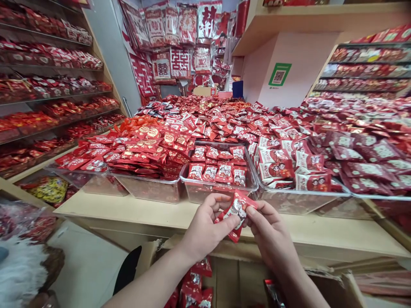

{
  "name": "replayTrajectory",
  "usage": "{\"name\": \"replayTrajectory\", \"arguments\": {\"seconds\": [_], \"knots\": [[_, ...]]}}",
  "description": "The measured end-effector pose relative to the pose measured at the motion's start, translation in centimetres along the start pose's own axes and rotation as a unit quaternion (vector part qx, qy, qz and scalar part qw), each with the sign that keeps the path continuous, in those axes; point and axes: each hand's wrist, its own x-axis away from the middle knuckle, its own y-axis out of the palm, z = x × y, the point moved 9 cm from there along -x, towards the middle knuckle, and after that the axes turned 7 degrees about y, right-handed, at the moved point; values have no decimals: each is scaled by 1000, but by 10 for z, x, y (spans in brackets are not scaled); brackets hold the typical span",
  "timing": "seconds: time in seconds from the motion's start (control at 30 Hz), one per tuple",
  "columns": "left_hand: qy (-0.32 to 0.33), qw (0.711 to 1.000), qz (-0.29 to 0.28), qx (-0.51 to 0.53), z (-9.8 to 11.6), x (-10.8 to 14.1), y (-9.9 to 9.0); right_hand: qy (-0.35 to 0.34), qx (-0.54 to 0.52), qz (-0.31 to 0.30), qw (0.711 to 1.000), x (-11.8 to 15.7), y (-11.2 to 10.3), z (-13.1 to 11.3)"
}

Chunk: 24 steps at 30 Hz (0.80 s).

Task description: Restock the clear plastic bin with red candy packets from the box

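Note:
Both hands hold red printed candy packets (236,210) just in front of a clear plastic bin (195,193). My left hand (205,226) pinches their left side, thumb across the printed front. On the right edge, my right hand (269,231) grips with thumb and fingers. Whether there is one packet or more between the hands I cannot tell exactly. Behind them, the bin holds similar red packets (224,172) standing in rows. Below my forearms an open cardboard box (229,273) contains more red packets (195,284).
Clear bins heaped with red packets (144,145) line the wooden counter (128,211). Shelves of packets (51,85) rise at the left. Red decorations (180,62) hang behind, and a wooden shelf (289,17) juts out overhead. White plastic bags lie at the lower left.

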Motion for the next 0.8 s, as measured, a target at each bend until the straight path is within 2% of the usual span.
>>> {"name": "replayTrajectory", "arguments": {"seconds": [0.17, 0.37, 0.7, 0.8], "knots": [[-13, 998, -2, -67, -1, 2, 0, 19, 17, -7, 1000, 0, -1, 1], [-4, 998, 57, -29, 2, 1, -16, 47, -2, -49, 998, 4, 5, 6], [-28, 992, 113, 56, -5, -2, -28, -51, 144, -52, 987, 15, 16, -13], [-18, 988, 130, 83, -4, -2, -29, -67, 118, -33, 990, 18, 13, -11]]}}
